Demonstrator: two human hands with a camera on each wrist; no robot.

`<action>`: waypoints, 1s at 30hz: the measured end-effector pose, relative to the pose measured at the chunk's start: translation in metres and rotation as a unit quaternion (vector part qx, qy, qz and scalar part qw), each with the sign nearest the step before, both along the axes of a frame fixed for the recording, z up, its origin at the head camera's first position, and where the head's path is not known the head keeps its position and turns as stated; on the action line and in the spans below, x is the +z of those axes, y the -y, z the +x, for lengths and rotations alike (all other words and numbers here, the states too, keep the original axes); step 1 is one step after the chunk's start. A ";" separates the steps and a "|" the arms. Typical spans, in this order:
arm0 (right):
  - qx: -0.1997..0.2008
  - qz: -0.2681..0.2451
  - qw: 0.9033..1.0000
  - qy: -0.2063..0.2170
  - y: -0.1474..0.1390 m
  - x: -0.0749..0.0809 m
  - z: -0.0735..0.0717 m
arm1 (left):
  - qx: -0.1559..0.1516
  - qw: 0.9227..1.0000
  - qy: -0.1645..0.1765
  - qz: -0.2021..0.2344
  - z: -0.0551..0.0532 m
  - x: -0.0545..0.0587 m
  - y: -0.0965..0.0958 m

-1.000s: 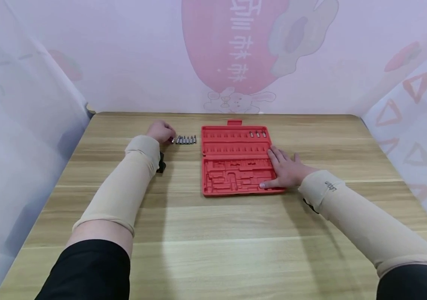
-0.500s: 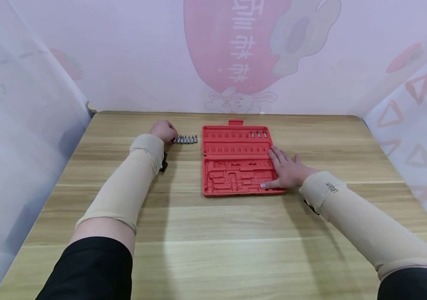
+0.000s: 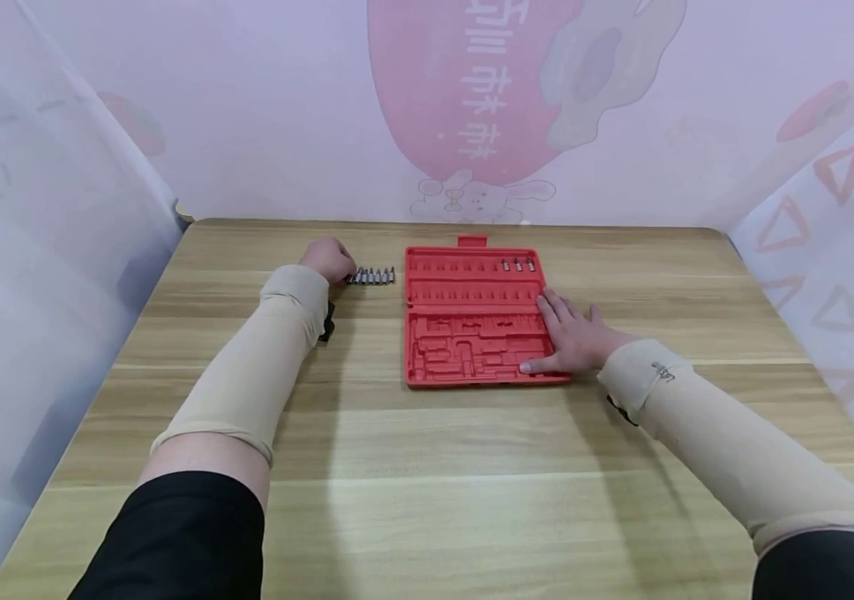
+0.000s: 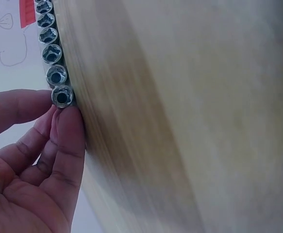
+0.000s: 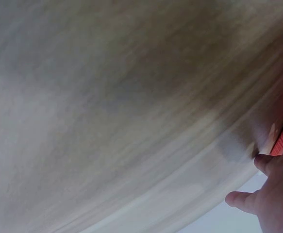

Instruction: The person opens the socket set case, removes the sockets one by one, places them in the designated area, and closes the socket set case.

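My left hand (image 3: 327, 260) is at the left end of a tight row of small silver sockets (image 3: 376, 276) on the table. In the left wrist view, its thumb and finger pinch the end socket (image 4: 62, 97), whose round hollow end faces the camera. That socket sits right against its neighbour (image 4: 57, 75). An unfolded red plastic socket case (image 3: 471, 307) lies right of the row. Three sockets (image 3: 518, 265) stand in its upper right slots. My right hand (image 3: 578, 340) rests with spread fingers on the case's right edge; the right wrist view shows only part of it.
The wood-grain table (image 3: 427, 500) carries the case and the row. A pale printed backdrop (image 3: 284, 125) rises behind its far edge, with white sheets at both sides. The case's latch tab (image 3: 471, 242) points toward the backdrop.
My left hand has moved slightly right, bringing the end socket up against the row. The right hand stays on the case.
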State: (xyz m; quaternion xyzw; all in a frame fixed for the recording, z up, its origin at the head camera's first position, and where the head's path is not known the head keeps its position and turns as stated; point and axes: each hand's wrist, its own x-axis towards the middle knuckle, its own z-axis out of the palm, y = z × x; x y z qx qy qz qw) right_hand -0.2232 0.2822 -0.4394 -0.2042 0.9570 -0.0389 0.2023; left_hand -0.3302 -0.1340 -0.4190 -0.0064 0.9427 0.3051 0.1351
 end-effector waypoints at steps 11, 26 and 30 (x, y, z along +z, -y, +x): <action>0.002 0.002 1.000 -0.001 0.001 0.002 0.001 | 0.015 1.000 0.008 0.008 -0.003 -0.004 0.005; -0.001 0.008 1.000 0.006 0.000 0.002 0.001 | 0.008 0.996 0.008 0.088 -0.010 0.024 -0.033; 0.000 0.008 1.000 0.005 0.001 0.005 0.002 | 0.021 0.987 0.011 0.158 -0.011 0.030 -0.046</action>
